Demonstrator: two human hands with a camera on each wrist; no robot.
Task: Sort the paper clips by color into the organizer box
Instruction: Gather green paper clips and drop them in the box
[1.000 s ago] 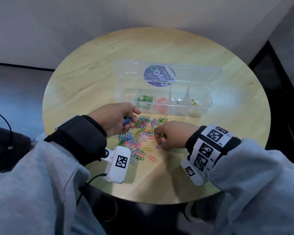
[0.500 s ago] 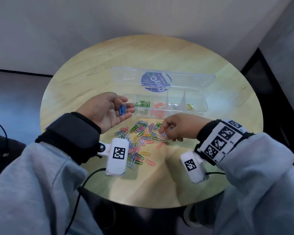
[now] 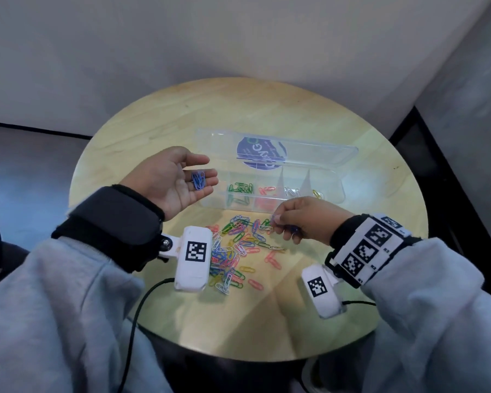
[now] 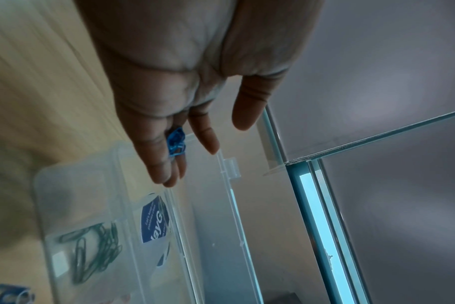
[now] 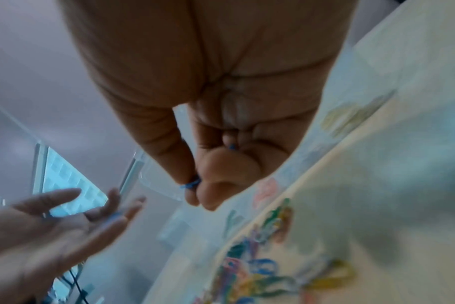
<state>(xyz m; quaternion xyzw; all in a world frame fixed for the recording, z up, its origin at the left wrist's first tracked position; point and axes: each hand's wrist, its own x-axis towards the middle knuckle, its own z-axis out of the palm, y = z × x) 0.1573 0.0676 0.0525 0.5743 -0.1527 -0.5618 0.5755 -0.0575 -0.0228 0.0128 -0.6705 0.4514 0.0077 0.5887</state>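
Observation:
My left hand (image 3: 179, 177) lies palm up above the table, left of the clear organizer box (image 3: 335, 194), with several blue paper clips (image 3: 198, 180) resting on its straight fingers; the left wrist view shows the same blue clips (image 4: 175, 142). My right hand (image 3: 298, 219) hovers over the mixed pile of coloured clips (image 3: 238, 251) and pinches a blue clip (image 5: 191, 185) between thumb and fingertips. The box holds green clips (image 3: 241, 188), red clips (image 3: 267, 190), white ones and yellow ones in separate compartments.
The box lid (image 3: 318, 154) lies open behind the compartments, with a round blue label. The round wooden table (image 3: 267, 109) stands in a wall corner. Wrist cameras and a black cable (image 3: 136, 316) hang near the table's front edge.
My left hand has turned palm up and opened, lifting the blue clips toward the box. My right hand has risen off the pile with a blue clip pinched.

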